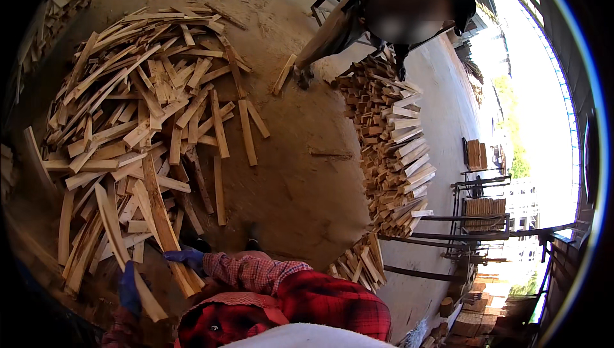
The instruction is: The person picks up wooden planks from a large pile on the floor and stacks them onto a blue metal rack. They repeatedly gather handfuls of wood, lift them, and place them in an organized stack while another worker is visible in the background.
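My left hand point(130, 289), in a blue glove, is closed on the edge of a long pale wooden board point(113, 226) that slants up toward the pile. My right hand point(185, 257), gloved in blue too, is wrapped over a second wooden board point(157, 217) with a rough brown edge; its lower end juts out toward my body. Another board lies close along this one, and whether the right hand grips both I cannot make out. Both boards reach over a large loose heap of cut boards point(121, 127) at the left.
To the right stands a long stack of boards point(390, 150) with their ends showing, and a smaller stack point(359, 261) nearer me. A person point(384, 15) bends over the far end of the long stack. Metal rails point(422, 277) and bundled timber point(484, 213) lie further right.
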Demonstrator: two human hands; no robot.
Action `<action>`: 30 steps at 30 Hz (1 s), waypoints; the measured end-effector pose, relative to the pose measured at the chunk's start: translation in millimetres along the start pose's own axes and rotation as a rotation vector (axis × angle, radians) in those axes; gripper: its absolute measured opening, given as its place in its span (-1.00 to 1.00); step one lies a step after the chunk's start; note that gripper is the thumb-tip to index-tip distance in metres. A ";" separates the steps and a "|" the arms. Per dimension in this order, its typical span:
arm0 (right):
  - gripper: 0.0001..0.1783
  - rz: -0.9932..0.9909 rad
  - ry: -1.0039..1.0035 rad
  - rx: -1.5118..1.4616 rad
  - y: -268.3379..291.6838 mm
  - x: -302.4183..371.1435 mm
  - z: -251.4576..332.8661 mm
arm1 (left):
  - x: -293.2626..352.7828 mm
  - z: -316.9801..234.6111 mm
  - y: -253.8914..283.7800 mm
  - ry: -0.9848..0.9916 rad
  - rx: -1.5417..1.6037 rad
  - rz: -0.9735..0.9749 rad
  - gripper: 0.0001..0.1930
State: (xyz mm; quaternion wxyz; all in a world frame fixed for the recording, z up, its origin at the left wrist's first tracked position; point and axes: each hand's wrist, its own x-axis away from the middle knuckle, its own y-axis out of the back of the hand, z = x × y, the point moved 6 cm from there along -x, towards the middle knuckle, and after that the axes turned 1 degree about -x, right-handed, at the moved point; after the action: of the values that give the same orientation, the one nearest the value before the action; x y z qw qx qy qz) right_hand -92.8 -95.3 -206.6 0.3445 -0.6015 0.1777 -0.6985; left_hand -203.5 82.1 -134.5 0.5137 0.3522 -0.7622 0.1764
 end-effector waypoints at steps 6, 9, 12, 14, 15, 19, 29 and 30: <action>-0.45 -0.093 0.281 -0.173 52.8 90.0 10.7 | -32.6 96.5 -204.7 -0.021 0.171 0.475 -0.57; -0.53 -0.083 0.209 -0.381 134.5 142.4 0.6 | -19.5 137.2 -298.7 0.113 -0.032 0.426 -0.55; -0.61 -0.110 0.377 -0.589 192.1 221.4 27.9 | -32.9 163.6 -406.4 -0.183 -0.239 0.608 -0.56; -0.63 -0.126 0.641 -0.637 238.1 280.6 48.0 | 2.7 168.4 -487.0 -0.333 -0.355 0.773 -0.61; -0.56 -0.296 0.789 -0.544 275.2 325.1 50.4 | 69.7 165.3 -539.2 -0.456 -0.418 0.887 -0.63; -0.38 -0.472 1.312 -0.374 309.5 495.9 141.9 | 243.9 100.4 -686.0 -0.996 -0.683 1.201 -0.44; -0.10 -1.292 1.577 -0.457 513.3 722.1 307.6 | 262.8 30.5 -608.5 -1.462 -0.959 0.631 -0.36; -0.21 -1.323 1.730 -0.227 548.0 717.8 306.3 | 222.1 41.7 -581.4 -1.192 -1.021 0.595 -0.36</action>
State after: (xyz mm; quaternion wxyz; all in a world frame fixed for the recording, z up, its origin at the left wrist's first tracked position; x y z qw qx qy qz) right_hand 320.7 -926.6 10.7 -0.3973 0.0876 0.0647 -0.9112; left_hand 136.8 -424.1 -4.1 0.0534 -0.1050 -0.9534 -0.2778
